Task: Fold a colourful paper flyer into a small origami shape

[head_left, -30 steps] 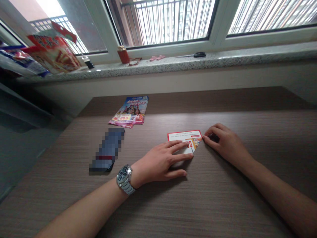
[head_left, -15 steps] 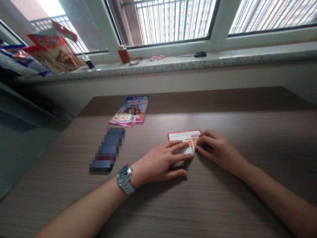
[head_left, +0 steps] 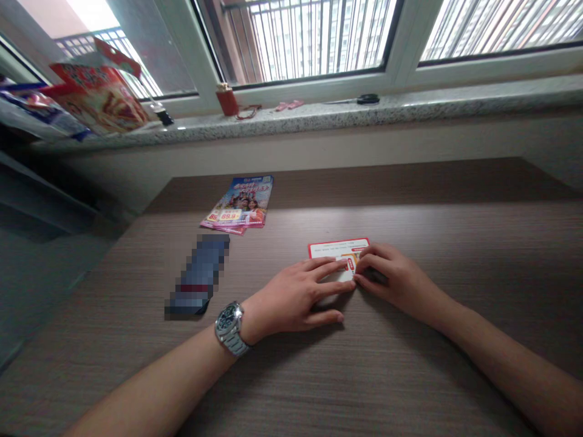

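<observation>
A small red-bordered white leaflet (head_left: 337, 247) with printed text lies on the table, with part of it folded over on top. My left hand (head_left: 303, 294), wearing a metal wristwatch (head_left: 230, 325), rests across the leaflet with its fingers spread and flat. At the leaflet's right edge, my right hand (head_left: 392, 273) has thumb and fingertips closed together on the folded part, close to the tips of my left fingers. Both hands cover much of the leaflet, so its lower part is hidden.
Colourful flyers (head_left: 246, 203) are stacked toward the back left of the wooden table (head_left: 432, 224). A pixelated dark phone-shaped object (head_left: 200, 276) lies nearer. Along the stone windowsill (head_left: 314, 121) are snack bags (head_left: 100, 97), a red lighter-like item (head_left: 226, 100) and scissors (head_left: 367, 99).
My right hand has shifted slightly left and toward me along the leaflet's right edge. My left hand stays in place.
</observation>
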`<act>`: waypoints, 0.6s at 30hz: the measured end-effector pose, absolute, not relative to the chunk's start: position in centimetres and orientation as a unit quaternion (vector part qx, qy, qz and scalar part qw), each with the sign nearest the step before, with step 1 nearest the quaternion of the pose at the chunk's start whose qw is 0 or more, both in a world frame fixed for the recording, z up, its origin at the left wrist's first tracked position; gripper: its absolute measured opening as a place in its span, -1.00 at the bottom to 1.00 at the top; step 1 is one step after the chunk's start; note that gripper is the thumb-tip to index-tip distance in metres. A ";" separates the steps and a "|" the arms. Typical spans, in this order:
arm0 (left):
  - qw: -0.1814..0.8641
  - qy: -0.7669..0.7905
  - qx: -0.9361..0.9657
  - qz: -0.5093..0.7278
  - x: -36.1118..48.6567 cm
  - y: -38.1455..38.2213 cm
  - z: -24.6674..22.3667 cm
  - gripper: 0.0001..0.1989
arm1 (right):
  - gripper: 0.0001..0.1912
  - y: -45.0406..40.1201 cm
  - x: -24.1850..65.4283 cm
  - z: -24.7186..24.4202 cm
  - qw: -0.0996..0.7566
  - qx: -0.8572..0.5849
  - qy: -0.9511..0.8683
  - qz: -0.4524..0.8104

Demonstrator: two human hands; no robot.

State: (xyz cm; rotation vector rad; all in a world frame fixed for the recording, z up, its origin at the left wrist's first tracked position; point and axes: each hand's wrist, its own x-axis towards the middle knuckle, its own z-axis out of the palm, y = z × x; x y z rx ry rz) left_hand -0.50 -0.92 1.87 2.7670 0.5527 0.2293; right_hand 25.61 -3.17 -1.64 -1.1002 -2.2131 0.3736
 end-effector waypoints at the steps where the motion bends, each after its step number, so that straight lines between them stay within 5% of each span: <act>1: 0.154 0.194 0.965 0.081 -0.5 -0.9 1.9 -0.45 | -0.92 -3.2 25.6 -1.7 0.317 -0.416 -0.840 0.144; 18: 0.147 0.195 0.967 0.076 -0.6 -0.8 1.8 -0.46 | -0.93 -1.9 27.4 -1.9 0.306 -0.535 -0.781 0.102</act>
